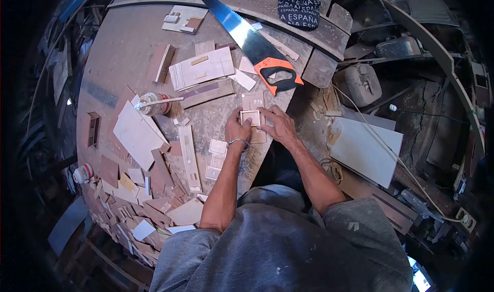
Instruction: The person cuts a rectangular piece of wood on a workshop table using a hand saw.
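From my distance I see the wooden table [128,40] spreading mostly to the left of the hands and in front of them. Its edge passes just by the right hand, so I judge that any loose piece pushed to that side could fall down.

The handsaw [252,42] lies beyond the hands, its orange handle near this edge; a careless forward reach could knock it off, or bring skin against the teeth.

The pale panel [180,73] is in front of the left hand, with a small strip lying on it, which a bump could displace.

Further to the left stands a jar [155,107], with a stick [172,99] across its top. If the left arm swings wide, the jar could tip; what is inside I cannot tell.

The left hand [236,126] pinches the near-left side of the small frame, with thumb over it. The right hand [280,126] has its fingers extended to the right side; whether it grips or only presses, I cannot tell.

Under them is a thin brown board [252,99], which could slide if both hands push unequally.

The small frame [250,114] is between the hands, upon this board. Its sides look thin: too much squeeze could twist or open a corner.

Smallest, the pale pieces [218,146] lie beside the left wrist, where a sleeveless forearm could sweep them.
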The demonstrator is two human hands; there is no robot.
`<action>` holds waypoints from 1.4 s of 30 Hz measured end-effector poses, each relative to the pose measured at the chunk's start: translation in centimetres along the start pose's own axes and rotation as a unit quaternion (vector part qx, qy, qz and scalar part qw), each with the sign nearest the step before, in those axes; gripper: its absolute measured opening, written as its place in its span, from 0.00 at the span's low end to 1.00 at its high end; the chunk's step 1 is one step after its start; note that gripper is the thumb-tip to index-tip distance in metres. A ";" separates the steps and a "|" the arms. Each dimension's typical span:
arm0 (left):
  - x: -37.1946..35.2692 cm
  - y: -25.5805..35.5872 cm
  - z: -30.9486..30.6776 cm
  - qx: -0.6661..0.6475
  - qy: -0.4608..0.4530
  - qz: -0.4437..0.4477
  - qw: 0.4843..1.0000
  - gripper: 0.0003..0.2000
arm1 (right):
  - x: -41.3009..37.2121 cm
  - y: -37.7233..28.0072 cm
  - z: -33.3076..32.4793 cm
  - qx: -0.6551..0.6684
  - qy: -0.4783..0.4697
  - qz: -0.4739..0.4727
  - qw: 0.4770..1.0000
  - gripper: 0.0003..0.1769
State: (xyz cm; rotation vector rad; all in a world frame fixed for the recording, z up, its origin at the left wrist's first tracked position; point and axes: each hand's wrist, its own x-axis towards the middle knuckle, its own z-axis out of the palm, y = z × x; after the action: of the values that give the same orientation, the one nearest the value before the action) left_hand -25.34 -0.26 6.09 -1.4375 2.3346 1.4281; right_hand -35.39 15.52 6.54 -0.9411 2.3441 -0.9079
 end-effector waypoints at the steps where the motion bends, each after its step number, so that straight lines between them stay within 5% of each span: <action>1: -0.3 0.6 -0.2 0.015 0.000 -0.010 1.000 0.25 | -0.1 -0.1 0.0 -0.003 0.000 0.003 1.000 0.41; 4: -1.6 2.5 -0.8 0.084 0.040 0.003 0.996 0.24 | -0.1 -0.2 0.1 -0.008 0.007 0.000 1.000 0.41; 7: -1.6 1.6 -1.5 0.114 0.102 0.208 0.966 0.23 | 0.0 -0.2 -0.1 -0.002 0.003 -0.008 1.000 0.40; 11: -1.1 1.4 -3.2 0.200 -0.036 0.415 0.887 0.23 | -0.2 -0.4 -0.2 -0.001 -0.014 0.003 1.000 0.38; 20: 0.2 0.6 -3.1 0.253 -0.097 0.436 0.858 0.17 | -0.1 0.0 0.2 -0.001 0.002 -0.001 1.000 0.38; 31: -0.2 -0.2 -2.7 0.330 -0.067 0.457 0.823 0.15 | -0.1 -0.6 -0.9 0.002 -0.026 -0.013 1.000 0.37; 34: 0.4 0.3 -2.9 0.332 -0.085 0.452 0.824 0.15 | 1.4 0.9 -2.2 0.063 0.051 -0.068 0.994 0.35; 36: 0.1 0.0 -3.0 0.337 -0.093 0.447 0.823 0.15 | 4.1 -1.0 -5.7 -0.023 0.130 -0.036 0.991 0.28; 38: 0.3 0.2 -3.0 0.340 -0.089 0.456 0.818 0.15 | 7.4 0.2 -4.5 -0.132 0.153 -0.080 0.976 0.32; 42: 0.6 -0.1 -2.6 0.316 -0.092 0.448 0.831 0.14 | 10.3 1.2 -2.8 -0.258 0.052 -0.070 0.962 0.39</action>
State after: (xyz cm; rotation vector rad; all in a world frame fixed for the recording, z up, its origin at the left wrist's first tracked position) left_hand -24.58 -2.58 7.25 0.0080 3.0196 0.6136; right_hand -44.42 9.82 5.88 -1.2982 2.6934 -0.3973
